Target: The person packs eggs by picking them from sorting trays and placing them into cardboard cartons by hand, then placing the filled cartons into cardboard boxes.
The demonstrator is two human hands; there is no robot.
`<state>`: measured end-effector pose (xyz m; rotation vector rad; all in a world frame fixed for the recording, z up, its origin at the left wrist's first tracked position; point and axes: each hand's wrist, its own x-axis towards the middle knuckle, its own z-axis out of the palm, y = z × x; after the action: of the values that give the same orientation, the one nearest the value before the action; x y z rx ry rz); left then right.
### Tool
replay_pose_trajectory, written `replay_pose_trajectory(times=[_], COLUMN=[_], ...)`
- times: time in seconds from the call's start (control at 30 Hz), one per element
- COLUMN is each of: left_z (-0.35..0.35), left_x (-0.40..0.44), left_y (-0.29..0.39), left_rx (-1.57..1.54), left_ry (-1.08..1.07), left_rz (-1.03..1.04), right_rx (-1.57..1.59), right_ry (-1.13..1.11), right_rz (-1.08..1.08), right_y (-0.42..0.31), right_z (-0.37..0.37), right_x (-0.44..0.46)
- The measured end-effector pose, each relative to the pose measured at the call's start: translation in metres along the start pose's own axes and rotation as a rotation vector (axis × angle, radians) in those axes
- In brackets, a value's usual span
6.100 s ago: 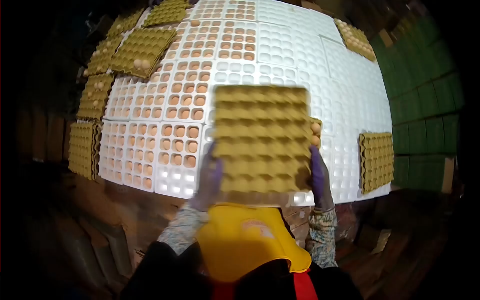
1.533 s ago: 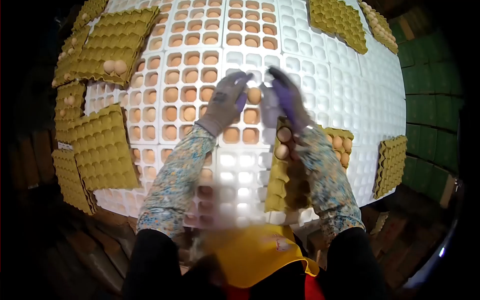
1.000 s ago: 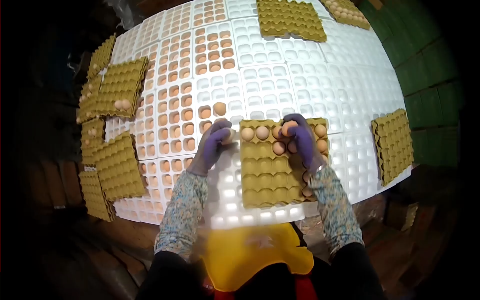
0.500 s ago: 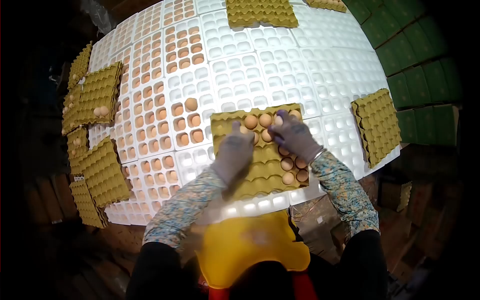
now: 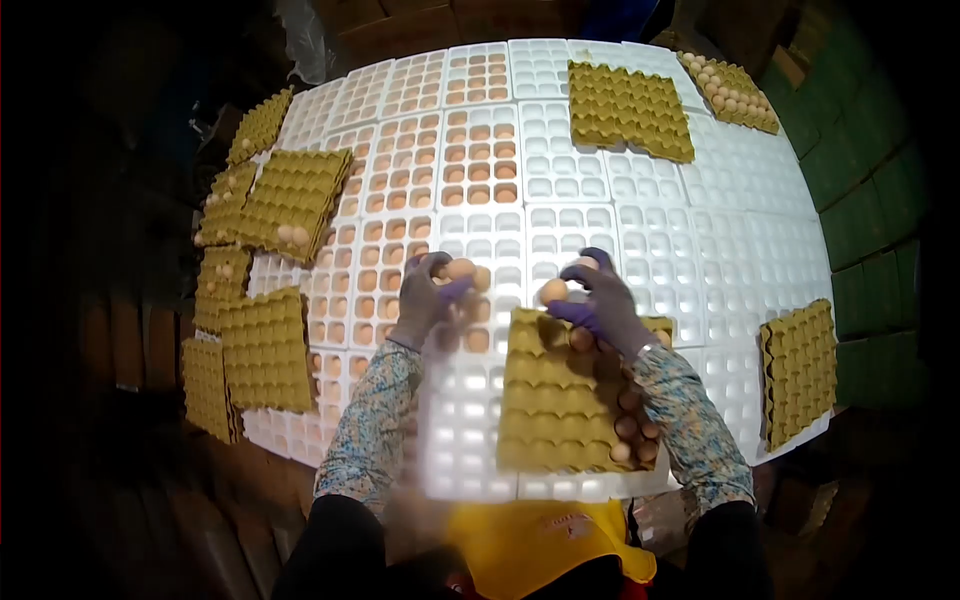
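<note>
My left hand (image 5: pixel 424 302), in a grey and purple glove, curls around brown eggs (image 5: pixel 460 269) above a partly filled white tray (image 5: pixel 480 225). How many of these eggs it grips I cannot tell. My right hand (image 5: pixel 608 308), gloved alike, has its fingers bent around an egg (image 5: pixel 553 291), and another egg (image 5: pixel 588 264) shows at its fingertips. It hovers over the far edge of a yellowish pulp egg tray (image 5: pixel 545 410). More eggs (image 5: pixel 625 428) sit along that tray's right side, partly in my forearm's shadow.
White trays with square cells cover the table; brown eggs (image 5: pixel 480 145) fill many on the left. Stacked pulp trays stand at the left (image 5: pixel 265 350), back (image 5: pixel 630 105) and right (image 5: pixel 797 370). A tray of eggs (image 5: pixel 735 95) lies back right. Green boxes (image 5: pixel 880 300) line the right.
Both hands have lifted from the pulp tray with eggs. My left hand has moved left and away over the white tray; my right hand is at the pulp tray's far edge. The view has shifted.
</note>
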<state>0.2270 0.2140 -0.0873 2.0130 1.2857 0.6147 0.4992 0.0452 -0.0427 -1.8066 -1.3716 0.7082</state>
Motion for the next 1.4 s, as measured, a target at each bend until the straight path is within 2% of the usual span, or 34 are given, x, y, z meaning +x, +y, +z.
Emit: replay_pose_trajectory(times=[0.03, 0.07, 0.1, 0.13, 0.17, 0.2, 0.23, 0.27, 0.3, 0.33, 0.4, 0.47, 0.5, 0.57, 0.6, 0.63, 0.67, 0.7, 0.73, 0.8, 0.87, 0.9, 0.93, 1.0, 1.07, 1.1, 1.13, 1.17, 1.2, 1.27, 1.3, 1.33, 1.37, 1.4], left_z=[-0.007, -0.014, -0.019, -0.021, -0.019, -0.012, -0.006, -0.003, -0.017, -0.016, -0.026, 0.004, 0.023, 0.071, 0.090, 0.105, 0.118, 0.126, 0.121, 0.084, 0.079, 0.085, 0.097, 0.156, 0.143, 0.133, 0.125, 0.115, 0.116, 0.116, 0.116, 0.103, 0.122, 0.143], left_x=[0.032, 0.066, 0.094, 0.114, 0.129, 0.137, 0.142, 0.146, 0.149, 0.150, 0.139, 0.131, 0.122, 0.112, 0.104, 0.095, 0.088, 0.080, 0.070, 0.046, 0.003, -0.019, -0.041, -0.074, -0.071, -0.078, -0.087, -0.097, -0.109, -0.135, -0.149, -0.174, -0.206, -0.237], left_y=[-0.003, -0.007, -0.011, -0.018, -0.021, -0.033, -0.045, -0.054, -0.039, -0.067, -0.056, -0.046, -0.026, -0.017, -0.013, -0.018, -0.022, -0.024, -0.014, 0.023, 0.053, 0.069, 0.083, 0.071, 0.080, 0.086, 0.094, 0.103, 0.095, 0.102, 0.117, 0.157, 0.163, 0.161], left_rx=[0.164, 0.155, 0.368, 0.580, 0.563, 0.546, 0.624, 0.700, 0.657, 0.479, 0.076, -0.268, -0.513, -0.415, -0.343, -0.112, 0.115, 0.160, 0.185, 0.036, -0.212, -0.239, -0.100, 0.176, -0.033, -0.244, -0.488, -0.753, -0.639, -0.489, -0.456, -0.318, -0.124, 0.070], left_ry=[-0.004, -0.002, -0.209, -0.416, -0.517, -0.530, -0.586, -0.645, -0.719, -0.635, -0.443, -0.131, -0.054, 0.038, 0.046, -0.023, -0.098, -0.005, -0.022, -0.074, -0.238, -0.341, -0.382, -0.378, -0.443, -0.336, -0.362, -0.318, -0.302, -0.324, -0.372, -0.457, -0.521, -0.586], left_rz=[0.034, 0.065, 0.248, 0.417, 0.447, 0.433, 0.515, 0.599, 0.517, 0.481, 0.333, 0.284, 0.107, 0.355, 0.444, 0.526, 0.613, 0.659, 0.610, 0.521, 0.515, 0.603, 0.684, 0.730, 0.576, 0.454, 0.187, -0.081, 0.039, 0.228, 0.302, 0.454, 0.510, 0.555], right_rx=[-0.085, -0.178, -0.301, -0.422, -0.567, -0.702, -0.740, -0.731, -0.515, -0.306, -0.019, -0.068, -0.077, 0.167, 0.396, 0.692, 0.708, 0.748, 0.657, 0.426, -0.081, -0.390, -0.570, -0.630, -0.478, -0.123, 0.241, 0.616, 0.932, 0.690, 1.179, 0.914, 0.634, -0.071], right_ry=[0.016, 0.037, -0.043, -0.140, -0.292, -0.454, -0.585, -0.528, -0.553, -0.566, -0.073, 0.122, 0.111, 0.221, 0.288, 0.434, 0.514, 0.541, 0.496, 0.357, -0.001, -0.105, -0.201, -0.103, 0.012, 0.085, 0.150, 0.329, 0.432, 0.499, 0.457, 0.254, 0.054, 0.004], right_rz=[-0.088, -0.174, -0.260, -0.342, -0.391, -0.435, -0.342, -0.401, -0.294, -0.184, -0.194, -0.346, -0.332, -0.127, -0.040, 0.000, 0.091, 0.144, 0.197, 0.351, 0.319, -0.029, -0.141, -0.210, -0.157, 0.111, 0.383, 0.375, 0.276, 0.004, 0.298, 0.499, 0.684, 0.224], right_y=[-0.001, 0.003, -0.001, -0.002, 0.001, -0.007, -0.010, 0.009, 0.005, 0.001, 0.018, 0.055, 0.061, 0.064, 0.042, 0.052, 0.042, 0.048, 0.047, 0.051, 0.046, 0.045, 0.058, 0.061, 0.085, 0.085, 0.086, 0.079, 0.084, 0.093, 0.098, 0.089, 0.078, 0.080], right_z=[0.026, 0.054, 0.070, 0.086, 0.104, 0.115, 0.120, 0.132, 0.123, 0.110, 0.119, 0.150, 0.153, 0.157, 0.128, 0.107, 0.075, 0.044, 0.014, -0.025, -0.034, -0.029, -0.021, -0.005, -0.002, -0.005, -0.012, -0.031, -0.047, -0.069, -0.087, -0.096, -0.101, -0.076], right_x=[0.030, 0.067, 0.100, 0.129, 0.157, 0.179, 0.188, 0.196, 0.204, 0.208, 0.207, 0.210, 0.203, 0.191, 0.178, 0.170, 0.148, 0.120, 0.086, 0.012, -0.049, -0.063, -0.075, -0.082, -0.086, -0.090, -0.100, -0.112, -0.129, -0.185, -0.212, -0.230, -0.252, -0.274])
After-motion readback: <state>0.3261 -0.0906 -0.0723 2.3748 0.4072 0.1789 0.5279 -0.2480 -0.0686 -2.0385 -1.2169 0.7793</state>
